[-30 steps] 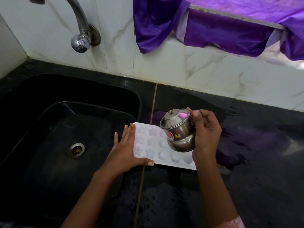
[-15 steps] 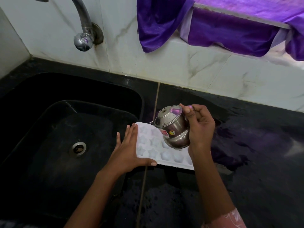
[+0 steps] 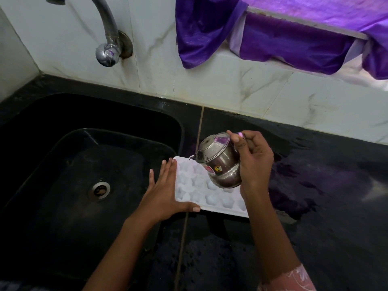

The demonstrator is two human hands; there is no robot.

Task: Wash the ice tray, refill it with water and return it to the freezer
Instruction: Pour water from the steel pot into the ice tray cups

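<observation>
The white ice tray lies flat on the black bench, its left end just beside the sink. The left hand braces that end with fingers straight, thumb pressing the near edge (likely to stop the light tray sliding). The right hand has its grip curled round a small steel pot, tilted with its lip over the tray's far corner, apparently to fill the star-shaped cups. The wall tap hangs well apart, and a purple curtain drapes above. Nothing blocks the pour.
</observation>
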